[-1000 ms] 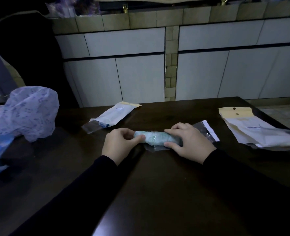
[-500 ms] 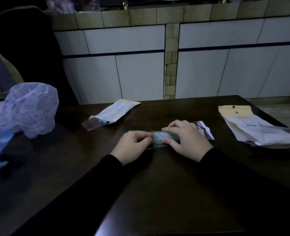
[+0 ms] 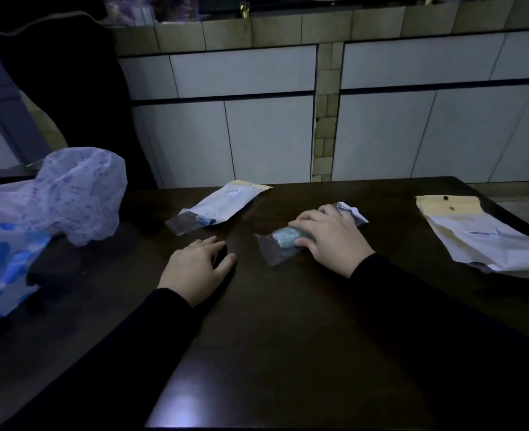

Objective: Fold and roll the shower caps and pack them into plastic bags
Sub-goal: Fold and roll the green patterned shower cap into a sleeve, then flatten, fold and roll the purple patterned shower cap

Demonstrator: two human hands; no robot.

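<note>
A rolled pale-green shower cap (image 3: 285,237) lies inside a clear plastic bag (image 3: 271,250) on the dark table (image 3: 288,321). My right hand (image 3: 330,236) presses down on the roll and grips it; the bag's white-edged flap (image 3: 352,210) sticks out beyond my fingers. My left hand (image 3: 199,269) rests flat on the table to the left of the bag, fingers apart, holding nothing. A packed bag (image 3: 218,202) with a yellow header lies further back on the left.
Loose shower caps are heaped at the left: a white one with a small blue print (image 3: 76,194) and one with blue hearts (image 3: 2,262). A stack of flat bags (image 3: 481,231) lies at the right table edge. White cabinets (image 3: 257,119) stand behind.
My left hand has let go of the roll and moved left onto the table. The roll now sits deeper in the bag under my right hand.
</note>
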